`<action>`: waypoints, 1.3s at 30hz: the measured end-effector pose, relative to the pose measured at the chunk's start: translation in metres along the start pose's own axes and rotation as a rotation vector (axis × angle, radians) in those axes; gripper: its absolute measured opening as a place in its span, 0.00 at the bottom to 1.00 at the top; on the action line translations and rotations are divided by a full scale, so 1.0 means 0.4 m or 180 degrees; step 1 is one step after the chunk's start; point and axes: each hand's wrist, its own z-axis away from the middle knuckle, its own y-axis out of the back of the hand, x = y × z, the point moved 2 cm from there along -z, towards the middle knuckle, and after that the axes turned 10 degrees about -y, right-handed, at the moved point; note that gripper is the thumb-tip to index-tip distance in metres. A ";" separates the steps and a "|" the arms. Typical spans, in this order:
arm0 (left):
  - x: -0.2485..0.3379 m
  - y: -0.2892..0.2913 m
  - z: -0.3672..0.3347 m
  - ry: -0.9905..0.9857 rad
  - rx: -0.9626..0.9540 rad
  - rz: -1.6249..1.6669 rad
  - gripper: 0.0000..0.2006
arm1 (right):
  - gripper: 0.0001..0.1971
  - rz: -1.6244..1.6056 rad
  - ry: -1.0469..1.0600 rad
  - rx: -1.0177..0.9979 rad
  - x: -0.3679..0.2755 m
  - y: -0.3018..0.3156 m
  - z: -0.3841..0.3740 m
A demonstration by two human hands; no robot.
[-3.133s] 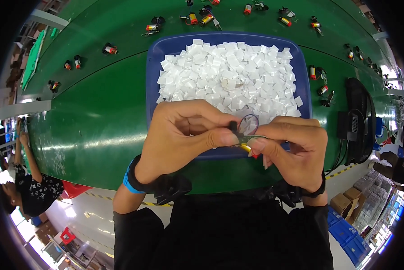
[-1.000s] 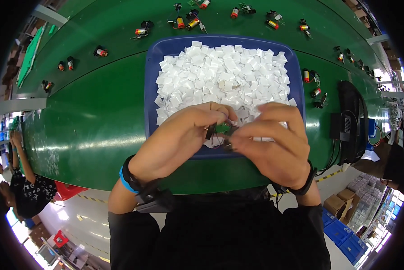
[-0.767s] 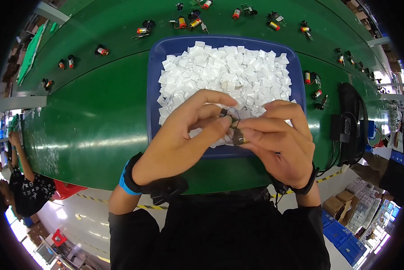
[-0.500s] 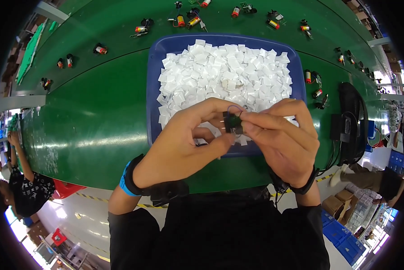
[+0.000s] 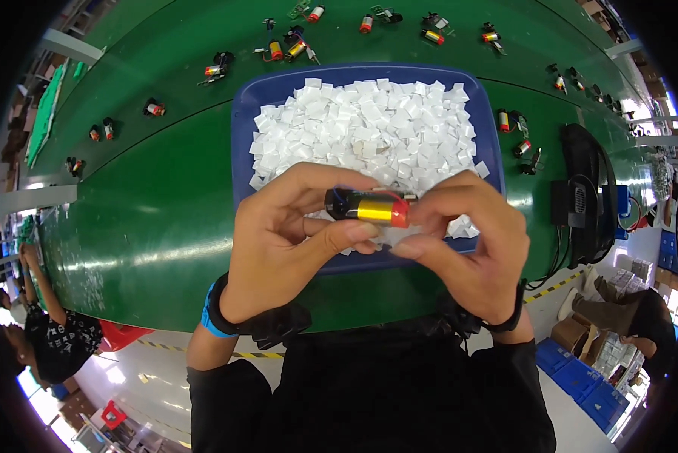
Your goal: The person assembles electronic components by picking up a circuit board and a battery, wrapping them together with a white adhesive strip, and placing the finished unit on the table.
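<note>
A small cylindrical battery (image 5: 378, 211) wrapped in gold and red, joined to a black part and thin wires, lies level between my hands above a blue tub (image 5: 242, 143). My left hand (image 5: 297, 238) is closed on it, thumb below and fingers behind the black end. My right hand (image 5: 471, 238) has its curled fingertips at the red end, while its thumb sits lower, a little apart; these fingertips are slightly blurred. Small white square pieces (image 5: 362, 121) fill the tub. Below the battery, a pale blurred patch between the thumbs cannot be made out.
More batteries with black parts and boards lie along the far side of the green table (image 5: 158, 204), such as a gold one (image 5: 275, 50). To the right stand a black bag (image 5: 584, 162) and a black box (image 5: 569, 202) with cables. Other people are at both sides.
The piece has been turned: its dark board side showed before, and now the gold and red battery faces up. My right fingers have opened wider, and the view has shifted slightly.
</note>
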 end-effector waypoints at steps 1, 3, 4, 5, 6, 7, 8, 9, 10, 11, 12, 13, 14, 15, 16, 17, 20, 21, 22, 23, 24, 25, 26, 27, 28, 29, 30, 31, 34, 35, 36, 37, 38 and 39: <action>0.000 -0.003 0.000 0.0008 -0.0019 -0.0003 0.17 | 0.14 -0.0005 -0.0005 0.0019 0.007 -0.003 0.002; 0.002 -0.010 0.000 -0.0056 0.0070 -0.0278 0.17 | 0.12 -0.0164 0.0032 0.0072 0.015 -0.013 0.002; 0.003 -0.012 -0.001 -0.0090 0.0115 -0.0417 0.17 | 0.11 -0.0244 0.0052 0.0096 0.017 -0.017 0.003; 0.001 -0.013 -0.001 -0.0080 0.0100 -0.0421 0.17 | 0.11 -0.0251 0.0045 0.0112 0.018 -0.021 0.005; 0.001 -0.014 0.000 -0.0398 -0.0012 -0.0923 0.17 | 0.10 -0.0484 -0.0139 0.0096 0.021 -0.025 0.008; 0.002 -0.016 0.001 -0.0719 -0.0122 -0.1426 0.18 | 0.09 -0.0720 -0.0320 0.0076 0.024 -0.029 0.010; 0.005 -0.018 0.002 -0.1042 -0.0234 -0.1926 0.18 | 0.08 -0.0955 -0.0500 0.0056 0.027 -0.031 0.012; 0.008 -0.019 0.001 -0.1038 -0.0245 -0.1928 0.18 | 0.08 -0.0961 -0.0503 0.0064 0.030 -0.033 0.013; 0.015 -0.024 0.000 -0.1177 -0.0349 -0.2170 0.18 | 0.07 -0.1116 -0.0548 0.0118 0.035 -0.034 0.015; 0.022 -0.028 -0.002 -0.1316 -0.0453 -0.2410 0.18 | 0.06 -0.1269 -0.0593 0.0172 0.039 -0.035 0.016; 0.027 -0.031 -0.001 -0.1453 -0.0548 -0.2657 0.17 | 0.05 -0.1426 -0.0636 0.0213 0.041 -0.036 0.017; 0.026 -0.033 0.000 -0.1447 -0.0545 -0.2661 0.17 | 0.05 -0.1430 -0.0638 0.0208 0.039 -0.036 0.019; 0.025 -0.037 0.001 -0.1577 -0.0506 -0.2708 0.18 | 0.05 -0.1491 -0.0694 0.0111 0.035 -0.035 0.021; 0.025 -0.041 0.003 -0.1707 -0.0466 -0.2754 0.19 | 0.05 -0.1552 -0.0749 0.0013 0.032 -0.035 0.023; 0.027 -0.043 0.005 -0.1837 -0.0425 -0.2801 0.21 | 0.05 -0.1612 -0.0803 -0.0087 0.029 -0.036 0.025; 0.028 -0.041 0.006 -0.1836 -0.0426 -0.2801 0.21 | 0.05 -0.1614 -0.0804 -0.0086 0.029 -0.038 0.025; 0.035 -0.038 0.010 -0.1894 -0.0594 -0.3185 0.18 | 0.05 -0.1837 -0.1090 -0.0213 0.031 -0.046 0.026; 0.036 -0.040 0.011 -0.1892 -0.0593 -0.3190 0.18 | 0.05 -0.1841 -0.1089 -0.0216 0.032 -0.046 0.024; 0.032 -0.038 0.009 -0.1384 -0.0383 -0.2569 0.16 | 0.06 -0.1717 -0.1011 -0.0274 0.034 -0.043 0.020; 0.028 -0.038 0.007 -0.0883 -0.0176 -0.1944 0.15 | 0.06 -0.1595 -0.0932 -0.0332 0.036 -0.040 0.016; 0.023 -0.036 0.007 -0.0389 0.0028 -0.1314 0.13 | 0.07 -0.1472 -0.0850 -0.0388 0.037 -0.037 0.014; 0.030 -0.035 0.004 -0.0396 0.0033 -0.1326 0.13 | 0.07 -0.1476 -0.0838 -0.0395 0.035 -0.033 0.014; 0.030 -0.032 -0.001 0.0146 0.0083 -0.0617 0.12 | 0.08 -0.0883 -0.0505 -0.0126 0.026 -0.021 0.014; 0.032 -0.030 -0.004 0.0688 0.0139 0.0074 0.12 | 0.09 -0.0315 -0.0167 0.0141 0.018 -0.013 0.015; 0.033 -0.029 -0.004 0.1224 0.0199 0.0770 0.12 | 0.11 0.0252 0.0170 0.0414 0.011 -0.010 0.016; 0.038 -0.021 -0.003 0.1223 0.0212 0.0736 0.12 | 0.11 0.0219 0.0186 0.0413 0.014 -0.015 0.012; 0.043 -0.013 0.001 0.1289 0.0060 0.0623 0.13 | 0.13 0.0332 0.0574 0.0453 0.017 -0.023 0.006; 0.047 -0.005 0.004 0.1358 -0.0090 0.0508 0.14 | 0.15 0.0442 0.0962 0.0498 0.019 -0.032 0.000; 0.061 0.002 0.001 0.1511 -0.0285 0.0250 0.13 | 0.18 0.0516 0.1321 0.0483 0.022 -0.037 0.003; 0.067 0.002 -0.002 0.1608 -0.0346 0.0128 0.12 | 0.18 0.0496 0.1269 0.0424 0.025 -0.034 0.009; 0.070 0.003 -0.007 0.1707 -0.0411 0.0006 0.12 | 0.19 0.0480 0.1215 0.0368 0.026 -0.033 0.015; 0.079 0.024 -0.023 0.1346 -0.0316 -0.0561 0.11 | 0.19 0.0448 0.1246 0.0366 0.017 -0.032 0.016; 0.088 0.055 -0.048 0.0984 -0.0248 -0.1105 0.10 | 0.18 0.0344 0.0873 0.0449 0.002 -0.020 0.021; 0.090 0.119 -0.081 0.0802 0.0226 -0.1557 0.12 | 0.18 0.0235 0.0498 0.0519 -0.013 -0.008 0.029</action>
